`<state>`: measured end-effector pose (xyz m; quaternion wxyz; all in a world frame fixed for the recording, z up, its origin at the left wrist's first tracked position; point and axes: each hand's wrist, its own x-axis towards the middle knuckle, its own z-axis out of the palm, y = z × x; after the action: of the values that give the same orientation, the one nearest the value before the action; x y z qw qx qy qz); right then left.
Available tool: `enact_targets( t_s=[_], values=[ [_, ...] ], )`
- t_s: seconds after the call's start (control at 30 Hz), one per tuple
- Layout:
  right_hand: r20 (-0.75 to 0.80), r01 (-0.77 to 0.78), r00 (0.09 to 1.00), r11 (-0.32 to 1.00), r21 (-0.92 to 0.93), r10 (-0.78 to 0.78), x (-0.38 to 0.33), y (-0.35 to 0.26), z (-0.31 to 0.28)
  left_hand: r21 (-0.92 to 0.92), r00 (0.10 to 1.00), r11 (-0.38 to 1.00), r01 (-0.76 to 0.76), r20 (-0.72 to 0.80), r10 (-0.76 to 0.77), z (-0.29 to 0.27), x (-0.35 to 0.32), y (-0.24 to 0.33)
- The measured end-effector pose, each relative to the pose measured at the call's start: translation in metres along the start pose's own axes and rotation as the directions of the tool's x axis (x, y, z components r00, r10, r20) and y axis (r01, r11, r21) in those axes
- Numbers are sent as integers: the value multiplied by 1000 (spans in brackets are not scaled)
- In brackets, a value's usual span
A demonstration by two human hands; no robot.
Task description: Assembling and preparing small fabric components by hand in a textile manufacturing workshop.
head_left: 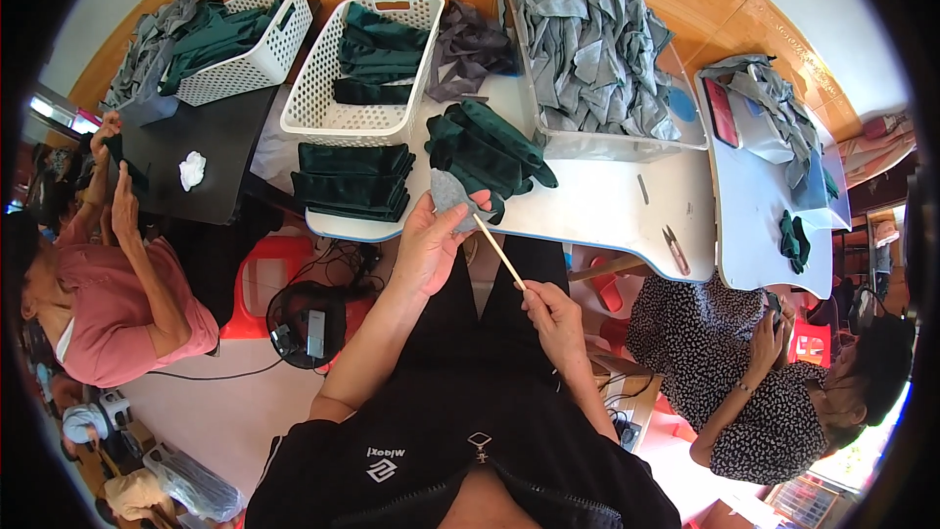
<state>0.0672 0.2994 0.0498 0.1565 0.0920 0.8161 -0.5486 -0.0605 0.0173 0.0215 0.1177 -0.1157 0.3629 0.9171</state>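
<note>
Between the fingers of my left hand (433, 243) is a small grey fabric piece (450, 192), with a bit of dark green velvet showing beside it. My right hand (554, 321) grips the lower end of a thin wooden stick (501, 257). The stick's upper end meets the fabric at my left fingertips; whether it goes inside the cloth is hidden. Just beyond my left hand lies a loose heap of dark green velvet pieces (480, 149) on the white table. A neat stack of folded green velvet pieces (352, 181) sits to its left.
White perforated baskets (294, 120) (240, 78) hold green pieces. A clear bin (617, 145) overflows with grey fabric. Thread snips (676, 250) lie on the white table (607, 198); a phone (720, 113) rests farther right. Co-workers sit left in a pink top (127, 299) and right in patterned clothing (700, 348).
</note>
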Motion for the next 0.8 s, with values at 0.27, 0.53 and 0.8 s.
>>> enact_targets(
  t_s=[0.27,0.53,0.8],
  values=[
    [41,-31,999,987,159,24,-25,-17,18,-30,999,999,-22,-35,21,4,-21,34],
    [67,-117,992,957,266,103,-46,-12,31,107,1000,994,6,-16,-4,5,-32,29],
    [122,-156,987,850,503,109,-65,0,46,180,1000,984,-5,14,3,22,-44,19]
  ],
)
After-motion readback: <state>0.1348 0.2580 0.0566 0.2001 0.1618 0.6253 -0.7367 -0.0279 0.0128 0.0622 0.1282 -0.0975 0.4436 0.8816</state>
